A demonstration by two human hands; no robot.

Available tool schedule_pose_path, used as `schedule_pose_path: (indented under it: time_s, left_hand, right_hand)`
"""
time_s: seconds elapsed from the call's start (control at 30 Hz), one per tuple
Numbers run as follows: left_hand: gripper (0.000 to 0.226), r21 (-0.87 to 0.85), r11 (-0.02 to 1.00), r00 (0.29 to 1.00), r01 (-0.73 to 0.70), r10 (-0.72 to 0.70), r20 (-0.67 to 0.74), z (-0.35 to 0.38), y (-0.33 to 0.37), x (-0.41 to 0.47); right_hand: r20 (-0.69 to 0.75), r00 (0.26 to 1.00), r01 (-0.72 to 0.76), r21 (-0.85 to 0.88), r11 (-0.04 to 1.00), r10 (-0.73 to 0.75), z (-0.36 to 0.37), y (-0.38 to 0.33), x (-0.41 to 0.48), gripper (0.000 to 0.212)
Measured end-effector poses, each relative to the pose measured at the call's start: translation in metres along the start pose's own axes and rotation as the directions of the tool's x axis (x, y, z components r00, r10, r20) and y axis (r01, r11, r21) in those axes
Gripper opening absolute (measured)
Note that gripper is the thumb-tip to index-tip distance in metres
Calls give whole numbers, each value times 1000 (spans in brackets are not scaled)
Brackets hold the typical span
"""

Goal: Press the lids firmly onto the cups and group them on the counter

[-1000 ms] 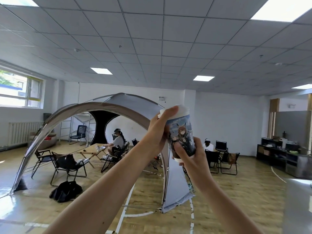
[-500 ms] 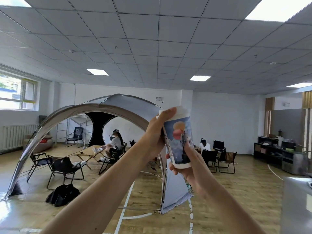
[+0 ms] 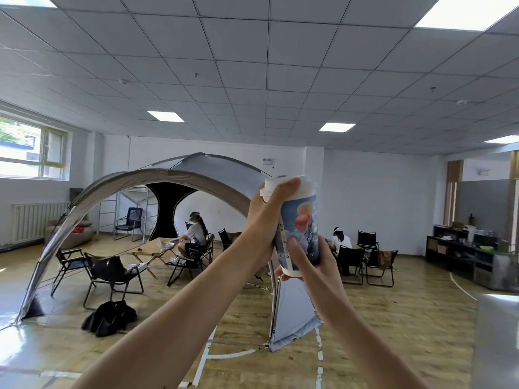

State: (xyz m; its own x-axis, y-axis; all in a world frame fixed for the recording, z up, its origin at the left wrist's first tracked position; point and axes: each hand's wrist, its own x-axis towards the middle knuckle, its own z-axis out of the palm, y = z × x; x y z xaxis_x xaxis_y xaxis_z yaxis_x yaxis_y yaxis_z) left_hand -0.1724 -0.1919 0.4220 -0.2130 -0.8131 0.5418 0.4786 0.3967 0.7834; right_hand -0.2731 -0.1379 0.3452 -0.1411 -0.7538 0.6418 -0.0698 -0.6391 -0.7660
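- The printed paper cup (image 3: 304, 223) is held upright in the air, in front of the right end of the grey dome tent (image 3: 196, 175).
- The left hand (image 3: 265, 220) wraps the cup's upper part, with the thumb lying across the white lid (image 3: 304, 186) seated on top.
- The right hand (image 3: 311, 265) grips the cup's lower half, thumb on the print.

text: none legible | cup (image 3: 302, 228): side strip print too blurred to read
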Motion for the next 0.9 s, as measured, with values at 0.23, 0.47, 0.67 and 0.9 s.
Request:
schedule_pose_path:
  time_s: [0.23,0.47,0.67,0.9]
  left_hand:
    - [72,-112,988,928,108,-60,369,-7,10,-17]
    - [103,-83,996,986,13,1,165,1,-4,-7]
    - [69,-44,999,970,23,-11,244,-5,-3,-10]
    - [102,-19,998,987,66,-62,147,1,-1,-11]
  right_hand:
    - [13,1000,-24,102,994,23,2,-3,-1,67]
    - [-11,1000,-22,129,991,24,3,0,-4,89]
    - [-69,995,-56,244,968,75,-5,-3,-5,81]
    - [-31,997,-67,210,975,76,-7,2,-7,95]
